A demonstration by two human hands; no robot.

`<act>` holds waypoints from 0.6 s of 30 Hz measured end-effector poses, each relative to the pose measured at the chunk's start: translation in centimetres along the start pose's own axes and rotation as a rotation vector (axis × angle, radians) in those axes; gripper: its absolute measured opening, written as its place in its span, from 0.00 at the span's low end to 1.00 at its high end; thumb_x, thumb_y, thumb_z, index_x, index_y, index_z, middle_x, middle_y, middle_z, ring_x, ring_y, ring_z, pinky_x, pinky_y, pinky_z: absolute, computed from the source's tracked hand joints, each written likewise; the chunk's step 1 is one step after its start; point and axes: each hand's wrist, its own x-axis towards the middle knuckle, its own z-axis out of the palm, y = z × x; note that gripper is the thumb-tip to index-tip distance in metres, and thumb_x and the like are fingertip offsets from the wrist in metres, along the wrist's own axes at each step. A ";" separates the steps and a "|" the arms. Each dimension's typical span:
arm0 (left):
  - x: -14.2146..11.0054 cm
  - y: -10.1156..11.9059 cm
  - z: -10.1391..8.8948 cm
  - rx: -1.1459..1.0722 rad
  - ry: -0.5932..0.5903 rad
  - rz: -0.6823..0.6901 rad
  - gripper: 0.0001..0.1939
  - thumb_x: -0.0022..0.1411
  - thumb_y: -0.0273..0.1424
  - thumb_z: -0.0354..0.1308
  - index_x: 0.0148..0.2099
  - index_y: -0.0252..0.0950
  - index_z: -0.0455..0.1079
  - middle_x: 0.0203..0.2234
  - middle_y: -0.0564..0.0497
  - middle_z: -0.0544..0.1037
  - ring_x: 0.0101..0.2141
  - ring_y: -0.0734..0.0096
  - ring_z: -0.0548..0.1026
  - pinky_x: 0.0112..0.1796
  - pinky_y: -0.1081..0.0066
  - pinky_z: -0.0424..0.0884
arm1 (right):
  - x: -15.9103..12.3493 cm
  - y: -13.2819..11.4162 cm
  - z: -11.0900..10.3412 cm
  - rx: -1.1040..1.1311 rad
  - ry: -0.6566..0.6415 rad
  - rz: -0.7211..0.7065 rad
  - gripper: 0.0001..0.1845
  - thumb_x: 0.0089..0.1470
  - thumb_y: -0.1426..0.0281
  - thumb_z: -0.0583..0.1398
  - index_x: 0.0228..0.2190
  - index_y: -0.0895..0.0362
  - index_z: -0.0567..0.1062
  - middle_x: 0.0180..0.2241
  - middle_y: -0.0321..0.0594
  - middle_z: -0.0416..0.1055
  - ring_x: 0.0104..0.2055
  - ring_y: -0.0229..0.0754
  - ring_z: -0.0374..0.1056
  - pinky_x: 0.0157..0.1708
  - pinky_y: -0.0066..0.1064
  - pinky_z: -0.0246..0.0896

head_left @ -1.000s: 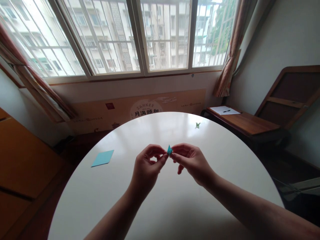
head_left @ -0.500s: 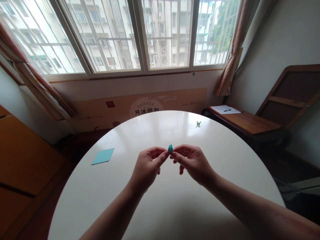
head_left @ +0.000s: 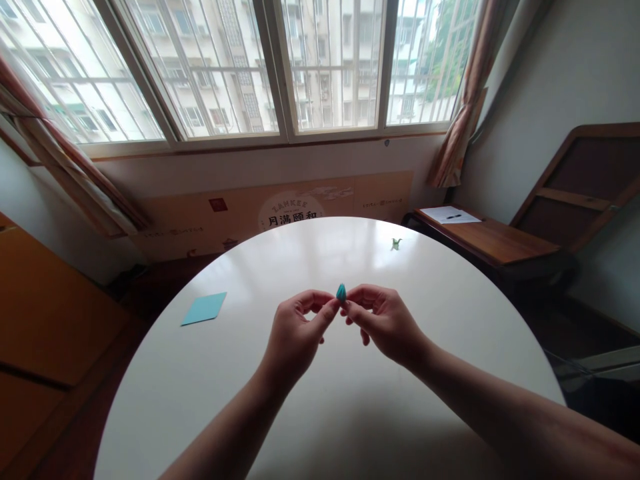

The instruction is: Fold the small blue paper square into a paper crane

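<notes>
A small teal piece of folded paper (head_left: 341,292) is held up over the middle of the table, its pointed layers upward. My left hand (head_left: 301,327) pinches its lower left side between thumb and forefinger. From the right, my right hand (head_left: 381,319) pinches the same piece, with its other fingers curled below. The fingertips hide the lower part of the folds. On the left of the table lies a flat light-blue paper square (head_left: 204,309). A small green folded paper figure (head_left: 395,244) stands toward the far right side.
The round white table (head_left: 240,400) fills the foreground. A wooden chair (head_left: 520,237) at the right bears a white sheet (head_left: 447,215) with a pen on it. Behind are a barred window and tied curtains (head_left: 453,153); an orange cabinet (head_left: 45,320) stands at the left.
The folded paper has turned or spread slightly between my fingertips, so more of its pointed layers show. Both hands keep their pinch, and the whole view has shifted a little.
</notes>
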 end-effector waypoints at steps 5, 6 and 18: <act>-0.1 0.4 -0.1 0.012 -0.008 0.002 0.14 0.58 0.39 0.66 0.37 0.32 0.81 0.23 0.49 0.79 0.18 0.76 0.66 0.17 0.77 0.64 | -0.1 -0.1 0.0 -0.024 0.006 -0.035 0.16 0.57 0.59 0.65 0.36 0.60 0.81 0.26 0.39 0.72 0.24 0.35 0.65 0.13 0.20 0.59; -0.1 0.4 -0.1 0.023 0.011 0.017 0.13 0.58 0.39 0.66 0.36 0.33 0.81 0.22 0.50 0.78 0.18 0.76 0.66 0.17 0.77 0.64 | -0.1 -0.1 0.0 -0.031 0.007 -0.043 0.16 0.56 0.59 0.66 0.36 0.60 0.81 0.27 0.39 0.72 0.25 0.36 0.67 0.13 0.20 0.59; 0.2 -0.1 -0.2 -0.003 0.008 -0.044 0.14 0.57 0.40 0.66 0.35 0.32 0.81 0.24 0.48 0.81 0.19 0.76 0.66 0.17 0.78 0.64 | 0.2 0.1 0.0 0.109 -0.005 0.031 0.18 0.53 0.57 0.68 0.36 0.60 0.79 0.27 0.40 0.73 0.30 0.41 0.71 0.13 0.20 0.62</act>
